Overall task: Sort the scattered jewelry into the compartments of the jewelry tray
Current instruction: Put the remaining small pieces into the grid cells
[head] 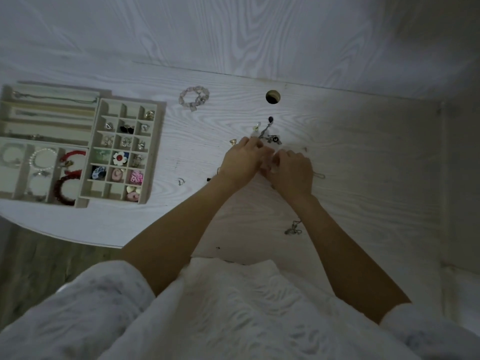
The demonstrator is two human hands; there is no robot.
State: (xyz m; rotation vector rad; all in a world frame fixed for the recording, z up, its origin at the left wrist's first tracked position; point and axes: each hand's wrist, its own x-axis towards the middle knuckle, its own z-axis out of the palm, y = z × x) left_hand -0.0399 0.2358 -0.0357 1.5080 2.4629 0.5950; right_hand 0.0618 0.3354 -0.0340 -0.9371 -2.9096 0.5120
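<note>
Both hands, left hand (pixel 240 159) and right hand (pixel 292 170), curl together over a tangled chain cluster (pixel 268 137) on the bench (pixel 350 152), grasp unclear, jewelry tray (pixel 155 152) well left; tugging risks knotting chains or scattering charms.

White wood-grain desk (pixel 337 157), round cable hole (pixel 273 96)

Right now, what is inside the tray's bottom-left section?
The tray section holds a pearl bracelet, red bracelets and a pale bangle. Small silvery pieces lie lower down; dividers partly cover them.
</note>
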